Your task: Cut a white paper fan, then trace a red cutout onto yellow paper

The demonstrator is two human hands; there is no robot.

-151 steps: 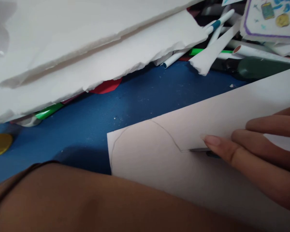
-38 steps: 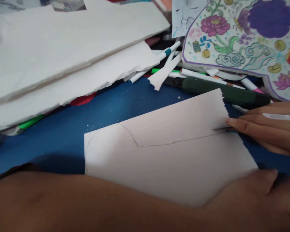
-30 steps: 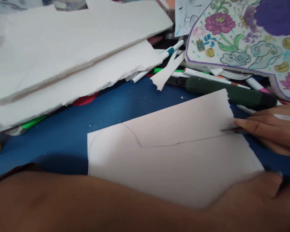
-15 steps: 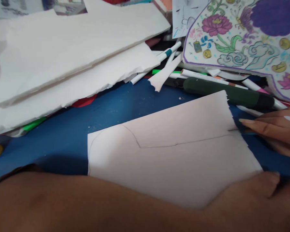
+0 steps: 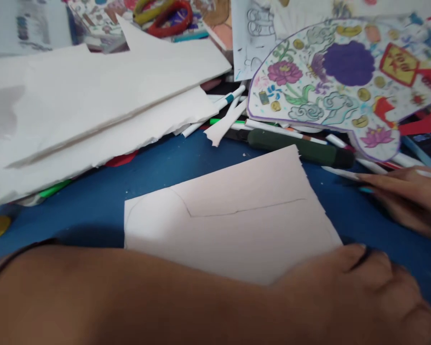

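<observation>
Right hand pinches thin tool, card lying leftward, long axis crosswise. Left hand, nearer, rests open on its near edge.

The one head-worn camera looks forward and down from just above the person's forearm, close to the work. Taking the sheet of pale pink card as the landmark, the forearm crosses nearest the lens, in front of it. The torn white card lies to its left, and the floral drawing lies farther off, beyond it to the right.
</observation>
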